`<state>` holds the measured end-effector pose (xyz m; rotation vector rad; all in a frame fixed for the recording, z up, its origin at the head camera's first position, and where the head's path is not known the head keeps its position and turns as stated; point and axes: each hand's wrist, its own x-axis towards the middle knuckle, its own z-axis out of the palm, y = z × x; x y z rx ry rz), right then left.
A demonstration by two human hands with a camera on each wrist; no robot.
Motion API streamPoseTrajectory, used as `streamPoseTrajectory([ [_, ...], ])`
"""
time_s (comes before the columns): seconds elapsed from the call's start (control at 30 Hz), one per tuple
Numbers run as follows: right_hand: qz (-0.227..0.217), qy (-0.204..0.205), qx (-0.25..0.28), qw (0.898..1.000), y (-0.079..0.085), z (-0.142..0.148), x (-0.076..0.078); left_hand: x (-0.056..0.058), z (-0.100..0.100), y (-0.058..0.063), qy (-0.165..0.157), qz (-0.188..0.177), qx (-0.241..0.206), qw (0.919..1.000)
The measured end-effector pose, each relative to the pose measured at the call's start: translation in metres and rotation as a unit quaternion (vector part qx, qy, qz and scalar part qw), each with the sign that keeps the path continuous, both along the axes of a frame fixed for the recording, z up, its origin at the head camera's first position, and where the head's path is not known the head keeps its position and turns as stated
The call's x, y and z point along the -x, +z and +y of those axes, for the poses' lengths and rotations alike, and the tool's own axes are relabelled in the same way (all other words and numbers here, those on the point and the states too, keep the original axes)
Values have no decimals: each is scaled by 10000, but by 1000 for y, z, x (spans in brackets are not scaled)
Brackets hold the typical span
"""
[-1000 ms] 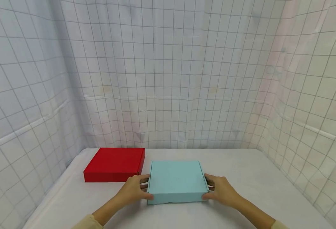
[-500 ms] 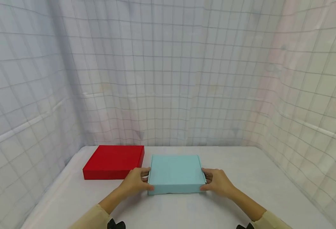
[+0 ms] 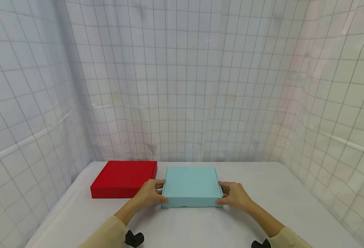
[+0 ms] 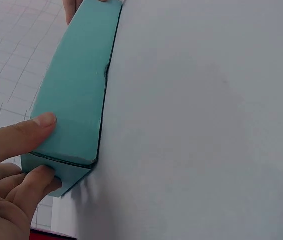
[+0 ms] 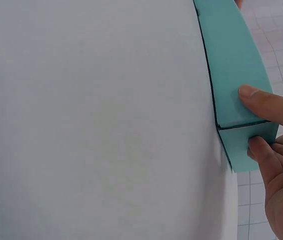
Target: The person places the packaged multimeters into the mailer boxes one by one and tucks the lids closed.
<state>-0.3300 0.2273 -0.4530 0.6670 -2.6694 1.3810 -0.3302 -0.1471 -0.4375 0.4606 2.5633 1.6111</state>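
A flat light blue cardboard box (image 3: 192, 182) lies on the white table, its lid closed and its front face toward me. My left hand (image 3: 148, 193) grips its left front corner. In the left wrist view the thumb (image 4: 44, 122) presses the front face while fingers (image 4: 39, 180) bend against the side panel. At the opposite front corner, my right hand (image 3: 236, 196) holds the box the same way, its thumb (image 5: 254, 97) on the front and its fingertips on the right side. A flat red box (image 3: 124, 178) sits to the left, just beyond my left hand, which overlaps its corner in the head view.
The white table (image 3: 293, 206) extends around both boxes. Grid-patterned white curtains (image 3: 185, 86) hang behind it and along both sides. Beige sleeves (image 3: 107, 234) cover my forearms, with dark straps or mounts (image 3: 134, 238) near the wrists.
The light blue box has slid away from me toward the back of the table and slightly right, with both hands moving along on its corners. The red box has stayed in place.
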Motion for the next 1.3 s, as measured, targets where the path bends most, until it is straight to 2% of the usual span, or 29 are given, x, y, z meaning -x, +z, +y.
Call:
streamPoseTrajectory([
  [0.4, -159, -408, -200, 9988, 3, 9, 20, 19, 16, 5, 162, -92, -18, 9998],
  [0.6, -150, -444, -99, 9989, 4, 10, 23, 24, 20, 9, 250, -91, 177, 9995],
  [0.8, -177, -446, -9, 9988, 0, 14, 25, 26, 22, 8, 217, -196, 55, 9996],
  [0.93, -136, -289, -57, 9995, 0, 16, 27, 27, 23, 9, 281, -229, 78, 9993],
  [1.0, -14, -175, -172, 9997, 3, 16, 29, 27, 24, 11, 315, -192, 138, 9992],
  [1.13, 180, -136, -612, 9979, 10, 18, 33, 28, 27, 14, 301, 60, 538, 9981],
  [1.3, 487, -19, -1553, 9867, 26, 17, 35, 25, 28, 22, 282, 536, 1204, 9909],
])
